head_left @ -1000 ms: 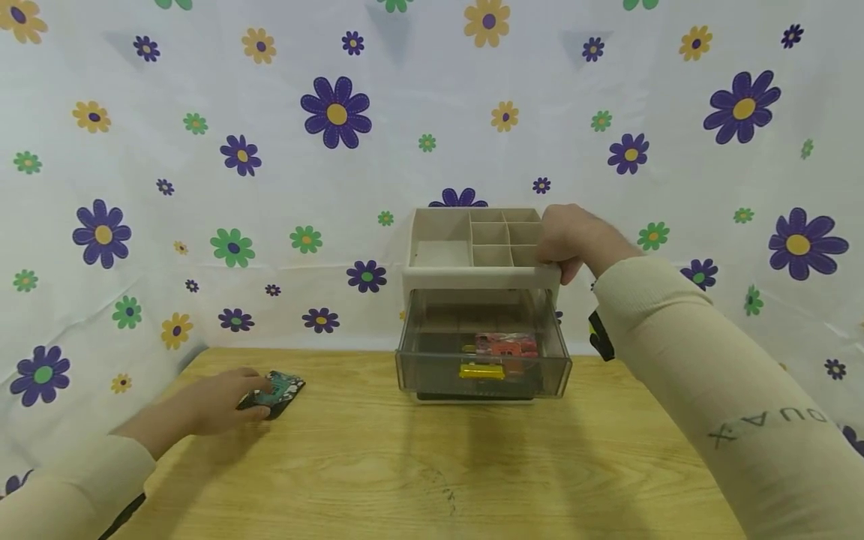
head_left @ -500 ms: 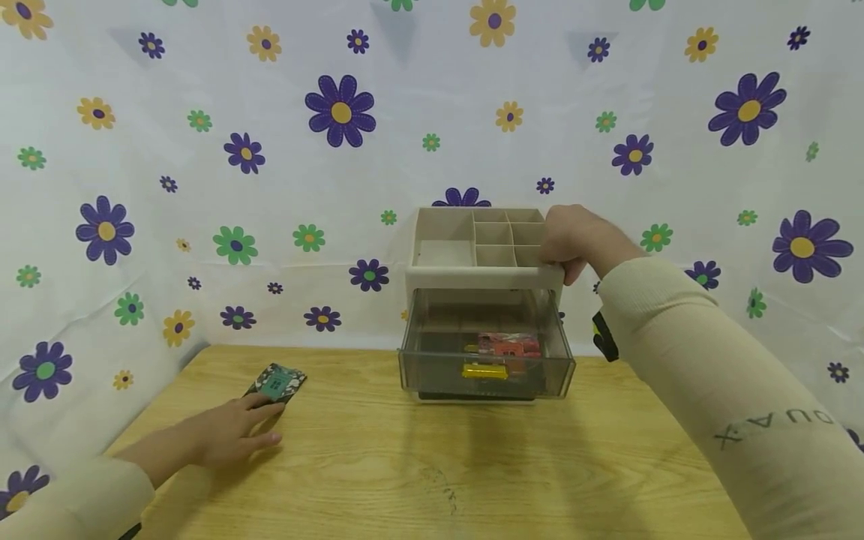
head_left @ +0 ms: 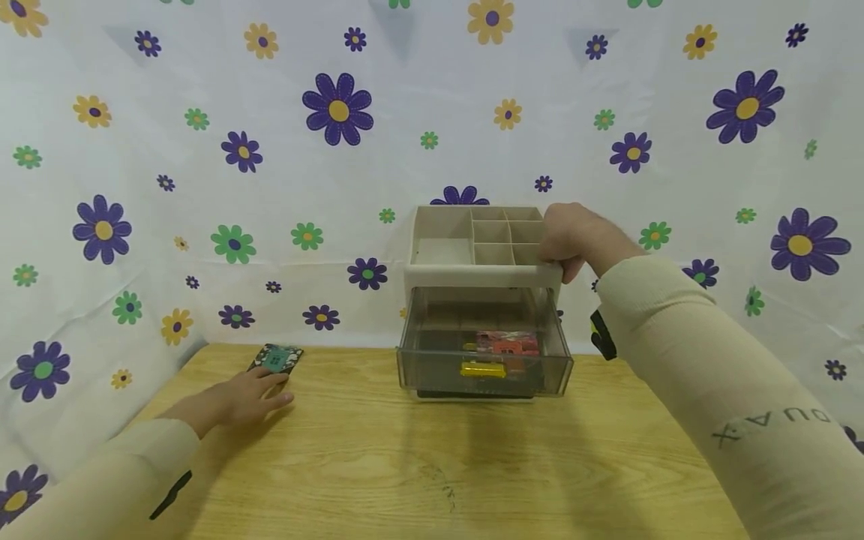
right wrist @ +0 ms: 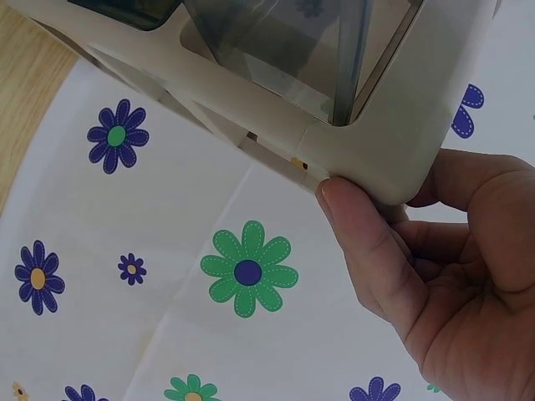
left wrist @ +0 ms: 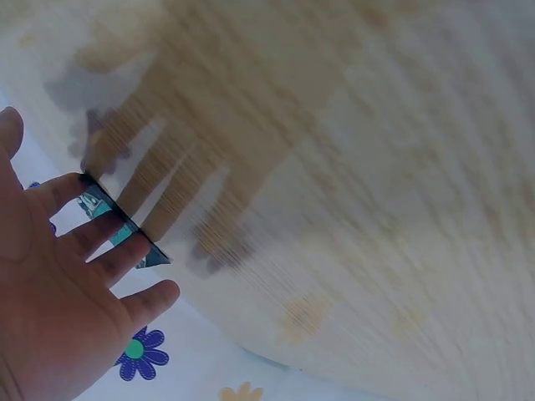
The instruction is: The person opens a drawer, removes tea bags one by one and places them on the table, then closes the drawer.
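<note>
My left hand (head_left: 251, 399) lies low over the wooden table at the left, its fingers extended. Their tips touch the near edge of a flat dark packet (head_left: 277, 358) with a teal label and a pale pattern. In the left wrist view the fingertips meet the packet (left wrist: 110, 219) along its edge. My right hand (head_left: 570, 238) grips the top right corner of a cream desk organizer (head_left: 486, 276). From the right wrist view, the thumb and fingers pinch the organizer's corner (right wrist: 380, 159). Below, its clear grey drawer (head_left: 432, 371) is pulled out.
Inside the drawer lies a red and pink packet (head_left: 506, 343), and a yellow handle (head_left: 483, 370) sits on its front. The organizer's top has several compartments (head_left: 493, 232). A flower-printed cloth (head_left: 378, 172) hangs behind the wooden table (head_left: 351, 465).
My left hand first drew back from on top of the packet, then moved forward against its near edge. The packet has slid away toward the cloth. My right hand keeps its grip.
</note>
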The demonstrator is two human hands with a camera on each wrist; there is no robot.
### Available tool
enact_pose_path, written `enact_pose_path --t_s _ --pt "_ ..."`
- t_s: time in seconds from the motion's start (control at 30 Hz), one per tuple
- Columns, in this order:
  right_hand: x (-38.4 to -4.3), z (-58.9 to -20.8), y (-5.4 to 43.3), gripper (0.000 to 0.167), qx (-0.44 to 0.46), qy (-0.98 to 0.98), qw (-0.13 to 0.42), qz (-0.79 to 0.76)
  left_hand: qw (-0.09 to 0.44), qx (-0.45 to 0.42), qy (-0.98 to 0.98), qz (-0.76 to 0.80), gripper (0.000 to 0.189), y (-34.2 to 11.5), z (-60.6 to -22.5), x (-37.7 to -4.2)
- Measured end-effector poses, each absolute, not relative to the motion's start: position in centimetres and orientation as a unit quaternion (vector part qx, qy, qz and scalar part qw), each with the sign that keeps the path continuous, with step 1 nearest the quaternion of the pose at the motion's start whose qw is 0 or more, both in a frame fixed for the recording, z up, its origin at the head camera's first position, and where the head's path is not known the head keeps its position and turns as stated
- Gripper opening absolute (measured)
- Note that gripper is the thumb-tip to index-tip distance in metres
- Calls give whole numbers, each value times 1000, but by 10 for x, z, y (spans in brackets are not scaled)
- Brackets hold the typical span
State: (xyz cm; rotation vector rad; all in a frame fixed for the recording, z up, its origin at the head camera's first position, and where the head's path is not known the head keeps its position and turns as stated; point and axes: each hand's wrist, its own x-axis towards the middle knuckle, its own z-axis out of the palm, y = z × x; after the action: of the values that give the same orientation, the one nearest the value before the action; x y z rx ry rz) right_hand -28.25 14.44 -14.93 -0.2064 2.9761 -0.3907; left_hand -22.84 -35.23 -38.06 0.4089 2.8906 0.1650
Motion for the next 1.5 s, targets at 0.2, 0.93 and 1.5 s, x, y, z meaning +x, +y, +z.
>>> enact_pose_path --t_s 0.2,0.93,1.5 --pt "-282 -149 146 20 -68 987 64 -134 109 118 986 48 80 -350 -381 -237" --pt "-281 -152 143 19 -85 985 54 -139 -277 347 893 74 31 -191 -228 -188" --pt "-282 -151 145 24 -87 984 53 -147 24 461 887 22 32 -74 -208 -220"
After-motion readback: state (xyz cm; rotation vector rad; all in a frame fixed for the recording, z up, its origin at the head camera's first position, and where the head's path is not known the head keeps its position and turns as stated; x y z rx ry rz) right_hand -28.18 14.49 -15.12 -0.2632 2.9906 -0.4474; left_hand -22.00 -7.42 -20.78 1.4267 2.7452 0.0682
